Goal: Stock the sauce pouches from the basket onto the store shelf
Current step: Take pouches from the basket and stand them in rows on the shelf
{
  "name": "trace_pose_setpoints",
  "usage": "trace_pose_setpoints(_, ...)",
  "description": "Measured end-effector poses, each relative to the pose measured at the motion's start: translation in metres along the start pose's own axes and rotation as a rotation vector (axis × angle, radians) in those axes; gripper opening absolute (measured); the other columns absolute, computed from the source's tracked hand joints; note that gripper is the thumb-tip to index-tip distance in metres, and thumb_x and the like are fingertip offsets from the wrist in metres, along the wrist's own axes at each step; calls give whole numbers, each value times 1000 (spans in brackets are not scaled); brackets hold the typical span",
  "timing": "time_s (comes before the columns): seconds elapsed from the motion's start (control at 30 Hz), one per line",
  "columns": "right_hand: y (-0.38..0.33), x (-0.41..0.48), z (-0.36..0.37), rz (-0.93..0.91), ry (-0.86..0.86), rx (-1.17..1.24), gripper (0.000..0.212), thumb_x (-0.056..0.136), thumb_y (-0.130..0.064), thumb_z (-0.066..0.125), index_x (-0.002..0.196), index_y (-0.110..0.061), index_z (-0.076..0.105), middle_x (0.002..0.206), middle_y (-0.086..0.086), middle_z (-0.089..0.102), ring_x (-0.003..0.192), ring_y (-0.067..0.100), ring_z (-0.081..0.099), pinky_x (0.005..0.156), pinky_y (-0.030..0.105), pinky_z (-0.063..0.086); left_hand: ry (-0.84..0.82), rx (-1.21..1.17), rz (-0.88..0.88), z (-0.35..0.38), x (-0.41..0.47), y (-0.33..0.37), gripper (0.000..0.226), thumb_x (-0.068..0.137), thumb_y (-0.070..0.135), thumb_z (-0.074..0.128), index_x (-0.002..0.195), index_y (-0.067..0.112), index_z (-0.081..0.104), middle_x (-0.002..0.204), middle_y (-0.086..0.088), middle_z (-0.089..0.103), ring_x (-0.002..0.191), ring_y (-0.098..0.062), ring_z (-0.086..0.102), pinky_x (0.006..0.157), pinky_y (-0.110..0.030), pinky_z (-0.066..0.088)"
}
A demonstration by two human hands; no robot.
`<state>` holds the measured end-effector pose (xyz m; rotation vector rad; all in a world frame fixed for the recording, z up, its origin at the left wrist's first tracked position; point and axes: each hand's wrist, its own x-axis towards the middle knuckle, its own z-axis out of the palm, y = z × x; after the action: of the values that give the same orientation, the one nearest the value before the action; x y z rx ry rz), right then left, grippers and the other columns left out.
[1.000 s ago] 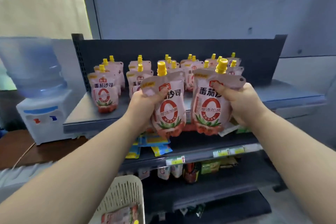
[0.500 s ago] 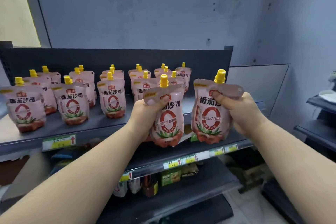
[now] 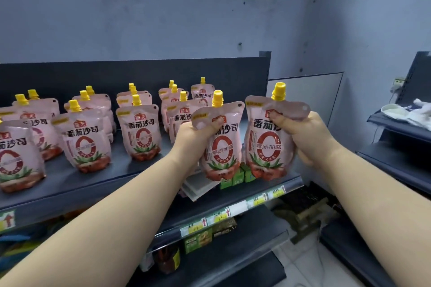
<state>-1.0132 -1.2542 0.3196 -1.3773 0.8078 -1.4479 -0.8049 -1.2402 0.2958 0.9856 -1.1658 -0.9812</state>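
My left hand [image 3: 193, 137] grips a pink sauce pouch [image 3: 222, 147] with a yellow cap, held upright in front of the right end of the top shelf [image 3: 70, 184]. My right hand [image 3: 300, 133] grips a second pouch [image 3: 268, 147] of the same kind right beside it. Several matching pouches [image 3: 140, 133] stand in rows on the dark shelf to the left and behind. The basket is out of view.
The shelf's back panel [image 3: 140, 72] ends at an upright post [image 3: 264, 65] just right of the held pouches. Lower shelves [image 3: 233, 216] carry price tags and small green boxes. Another dark rack [image 3: 401, 128] with white cloth stands at the right.
The view has swung right along the shelf, so the standing pouches lie further left. Both hands keep their pouches, now nearer the shelf's right end.
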Motion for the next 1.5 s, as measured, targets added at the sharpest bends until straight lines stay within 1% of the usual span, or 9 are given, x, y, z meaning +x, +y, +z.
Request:
trace_pose_setpoints(0.17, 7, 55, -16, -13, 38, -70, 7, 85, -13, 65, 91, -12, 68, 82, 3, 75, 76, 24, 72, 66, 36, 58, 9, 56, 4, 16, 52, -5, 10, 86, 27, 64, 87, 18, 69, 87, -3, 76, 80, -22, 73, 74, -39, 58)
trace_pose_setpoints(0.33, 14, 106, -32, -52, 37, -70, 5, 86, -12, 64, 87, -12, 68, 78, 1, 75, 73, 22, 72, 63, 34, 60, 47, 85, 24, 36, 104, -8, 9, 87, 29, 63, 87, 21, 68, 84, 3, 75, 75, -15, 73, 65, -31, 57)
trace_pose_setpoints(0.47, 32, 145, -46, -32, 35, -37, 6, 87, -14, 62, 90, -13, 68, 81, 0, 76, 76, 22, 72, 66, 36, 59, 114, 145, 36, 47, 135, -13, 8, 86, 30, 65, 87, 22, 67, 85, 3, 75, 77, -17, 72, 69, -35, 57)
trace_pose_setpoints(0.57, 50, 179, -55, -4, 11, -34, 8, 88, -17, 62, 94, -15, 68, 89, 4, 75, 83, 26, 72, 73, 43, 57, 159, 255, 62, 53, 153, -21, 6, 84, 31, 67, 83, 25, 67, 83, 3, 74, 74, -16, 72, 68, -35, 58)
trace_pose_setpoints(0.7, 74, 224, -67, 36, -65, -23, 15, 88, -22, 62, 101, -15, 66, 98, 7, 73, 88, 29, 71, 77, 47, 57, 185, 434, 70, 63, 172, -33, 4, 83, 30, 68, 82, 26, 66, 84, 3, 74, 73, -15, 72, 66, -34, 59)
trace_pose_setpoints(0.87, 93, 282, -72, 78, -202, -2, 9, 87, -22, 62, 94, -18, 67, 95, 6, 74, 85, 29, 71, 70, 45, 58, 222, 588, 72, 77, 195, -42, 4, 81, 21, 71, 84, 20, 68, 82, 4, 72, 73, -11, 70, 63, -26, 58)
trace_pose_setpoints(1.03, 114, 321, -62, 85, -328, 51, 10, 87, -16, 63, 94, -11, 68, 90, 12, 74, 81, 32, 71, 69, 47, 59, 275, 745, 86, 85, 214, -44, 12, 79, 19, 73, 91, 15, 72, 87, -1, 73, 82, -17, 69, 71, -34, 59)
trace_pose_setpoints(1.27, 140, 359, -26, 144, -476, 106, 9, 88, -13, 63, 92, -7, 67, 91, 16, 73, 83, 35, 71, 73, 48, 58, 349, 804, 73, 81, 220, -41, 19, 73, 12, 78, 82, 27, 71, 82, 13, 71, 78, -3, 68, 66, -17, 57)
trace_pose_setpoints(1.5, 168, 384, 20, 219, -602, 107, 17, 88, -16, 63, 98, -2, 66, 91, 14, 73, 82, 33, 71, 76, 48, 58, 429, 822, 21, 74, 221, -41, 11, 72, 16, 79, 78, 21, 72, 76, 8, 73, 75, -1, 68, 64, -13, 55)
